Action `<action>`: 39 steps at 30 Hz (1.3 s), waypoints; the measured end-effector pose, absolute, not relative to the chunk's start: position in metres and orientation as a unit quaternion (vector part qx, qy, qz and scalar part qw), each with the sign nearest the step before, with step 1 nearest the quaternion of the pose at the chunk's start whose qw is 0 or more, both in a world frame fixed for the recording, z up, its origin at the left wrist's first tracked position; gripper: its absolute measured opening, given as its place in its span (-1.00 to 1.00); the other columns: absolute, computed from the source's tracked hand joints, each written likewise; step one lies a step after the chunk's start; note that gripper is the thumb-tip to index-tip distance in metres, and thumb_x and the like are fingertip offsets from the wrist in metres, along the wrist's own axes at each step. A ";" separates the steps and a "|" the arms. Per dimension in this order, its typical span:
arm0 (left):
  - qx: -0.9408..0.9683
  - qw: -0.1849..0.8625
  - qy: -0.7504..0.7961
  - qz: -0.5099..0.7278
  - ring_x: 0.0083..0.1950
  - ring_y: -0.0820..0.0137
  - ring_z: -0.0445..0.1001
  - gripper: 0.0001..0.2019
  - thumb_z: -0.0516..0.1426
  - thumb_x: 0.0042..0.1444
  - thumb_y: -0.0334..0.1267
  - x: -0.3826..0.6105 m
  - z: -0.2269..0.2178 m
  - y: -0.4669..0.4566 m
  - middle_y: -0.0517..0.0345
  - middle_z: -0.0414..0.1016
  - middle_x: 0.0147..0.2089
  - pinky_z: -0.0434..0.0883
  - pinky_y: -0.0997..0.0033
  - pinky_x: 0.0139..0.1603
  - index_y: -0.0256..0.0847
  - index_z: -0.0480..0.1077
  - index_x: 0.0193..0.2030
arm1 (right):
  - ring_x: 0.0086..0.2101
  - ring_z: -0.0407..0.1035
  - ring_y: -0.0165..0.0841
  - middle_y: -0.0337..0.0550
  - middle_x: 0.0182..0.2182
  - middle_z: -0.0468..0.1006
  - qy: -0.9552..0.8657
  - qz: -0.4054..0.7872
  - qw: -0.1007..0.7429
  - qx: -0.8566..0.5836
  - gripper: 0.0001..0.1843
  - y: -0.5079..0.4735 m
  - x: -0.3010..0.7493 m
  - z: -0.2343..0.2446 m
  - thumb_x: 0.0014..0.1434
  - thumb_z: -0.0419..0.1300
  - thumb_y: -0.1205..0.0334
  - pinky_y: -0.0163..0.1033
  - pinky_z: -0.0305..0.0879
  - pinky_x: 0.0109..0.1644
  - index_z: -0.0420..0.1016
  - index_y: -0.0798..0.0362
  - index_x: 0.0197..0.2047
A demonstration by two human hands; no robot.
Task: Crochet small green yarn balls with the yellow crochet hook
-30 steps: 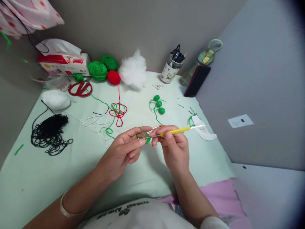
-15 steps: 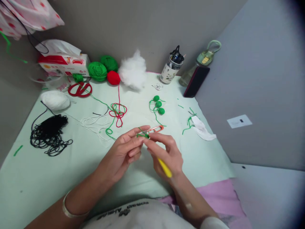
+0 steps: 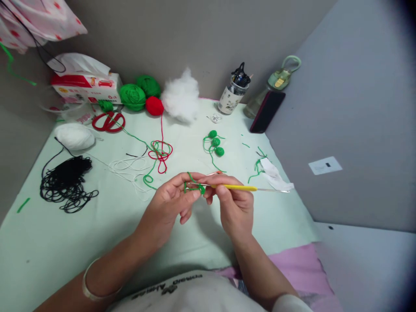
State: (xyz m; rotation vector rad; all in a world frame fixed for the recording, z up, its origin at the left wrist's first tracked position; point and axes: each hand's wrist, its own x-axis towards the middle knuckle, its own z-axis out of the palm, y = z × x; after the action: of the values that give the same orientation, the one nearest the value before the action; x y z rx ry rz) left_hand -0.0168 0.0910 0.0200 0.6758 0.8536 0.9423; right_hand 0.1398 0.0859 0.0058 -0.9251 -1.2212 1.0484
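Note:
My left hand (image 3: 170, 201) is closed, pinching a small green crochet piece (image 3: 202, 189) between thumb and fingers, with green yarn (image 3: 191, 177) looped over its index finger. In my right hand (image 3: 236, 203) is a crochet hook (image 3: 240, 187) with a yellow grip, held almost level. Its left tip reaches the green loops, and its other metal end points right. Behind my right fingers an orange-handled tool (image 3: 218, 172) shows only in part; what carries it is hidden. Farther back lie three small green crocheted balls (image 3: 216, 142) with yarn tails.
At the left are black yarn (image 3: 66, 180), white yarn (image 3: 75, 136), red-handled scissors (image 3: 108, 122) and a tissue box (image 3: 87, 86). Green balls (image 3: 133, 97), a red ball (image 3: 154, 105) and white stuffing (image 3: 182, 95) line the back. A pen jar (image 3: 231, 97), phone (image 3: 268, 111) and bottle (image 3: 255, 104) stand right.
The crochet hook has swung from pointing down toward me to lying nearly level, and my right hand has turned with it. The green piece shows more between my hands.

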 end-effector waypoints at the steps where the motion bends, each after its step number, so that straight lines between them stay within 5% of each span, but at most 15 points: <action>1: 0.320 0.736 0.404 0.439 -0.56 0.59 0.13 -0.74 0.34 0.15 -0.25 -0.017 0.019 0.091 0.29 0.41 -0.40 0.19 0.55 -0.56 -0.13 0.60 -0.01 | -0.39 0.49 -0.36 -0.09 -0.20 0.71 -0.523 0.452 0.600 -0.403 -0.82 0.086 0.139 0.006 0.39 0.22 0.15 -0.23 0.45 -0.42 0.68 -0.05 -0.12; 7: 0.352 0.684 0.447 0.456 -0.52 0.54 0.23 -0.74 0.36 0.17 -0.16 -0.020 0.019 0.092 0.34 0.32 -0.50 0.26 0.53 -0.47 -0.07 0.62 0.00 | -0.35 0.50 -0.34 -0.08 -0.20 0.71 -0.523 0.449 0.604 -0.400 -0.82 0.088 0.139 0.006 0.38 0.22 0.14 -0.20 0.50 -0.36 0.68 -0.05 -0.13; 12: 0.347 0.701 0.443 0.438 -0.56 0.59 0.20 -0.72 0.37 0.14 -0.16 -0.020 0.015 0.095 0.25 0.49 -0.33 0.24 0.54 -0.56 -0.11 0.60 -0.01 | -0.37 0.49 -0.36 -0.10 -0.23 0.70 -0.531 0.439 0.608 -0.394 -0.82 0.088 0.137 0.003 0.39 0.23 0.18 -0.23 0.48 -0.37 0.69 -0.05 -0.13; 24: 0.331 0.725 0.449 0.404 -0.63 0.66 0.15 -0.48 0.36 0.13 -0.13 -0.022 0.014 0.102 0.27 0.45 -0.30 0.14 0.60 -0.66 -0.13 0.42 0.22 | -0.46 0.46 -0.41 -0.07 -0.27 0.68 -0.471 0.543 0.589 -0.368 -0.80 0.097 0.135 0.000 0.38 0.22 0.13 -0.30 0.47 -0.42 0.67 -0.01 -0.17; 30: 0.331 0.740 0.437 0.390 -0.66 0.68 0.07 -0.44 0.35 0.13 -0.16 -0.024 0.005 0.104 0.25 0.48 -0.31 0.06 0.59 -0.67 -0.10 0.38 0.26 | -0.32 0.53 -0.30 -0.03 -0.27 0.69 -0.572 0.480 0.549 -0.374 -0.83 0.104 0.135 0.002 0.33 0.27 0.19 -0.31 0.47 -0.44 0.73 -0.08 -0.17; 35: 0.320 0.743 0.433 0.397 -0.66 0.68 0.10 -0.49 0.38 0.09 -0.11 -0.024 -0.001 0.105 0.26 0.44 -0.31 0.07 0.58 -0.66 -0.11 0.45 0.17 | -0.21 0.60 -0.29 -0.10 -0.26 0.70 -0.649 0.388 0.529 -0.384 -0.84 0.102 0.137 0.006 0.29 0.32 0.29 -0.21 0.58 -0.14 0.73 -0.12 -0.12; 39: 0.315 0.735 0.442 0.406 -0.64 0.69 0.10 -0.51 0.37 0.11 -0.08 -0.023 -0.005 0.103 0.25 0.43 -0.30 0.07 0.59 -0.65 -0.13 0.45 0.16 | -0.19 0.59 -0.32 -0.11 -0.21 0.69 -0.660 0.379 0.511 -0.399 -0.76 0.102 0.140 0.003 0.31 0.29 0.35 -0.27 0.56 -0.17 0.72 -0.14 -0.06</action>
State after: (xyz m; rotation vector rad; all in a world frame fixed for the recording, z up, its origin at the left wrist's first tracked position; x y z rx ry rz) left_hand -0.0225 0.1033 -0.0047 0.6932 0.9704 0.8912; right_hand 0.1396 0.1020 0.0031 -0.9596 -1.5892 0.9131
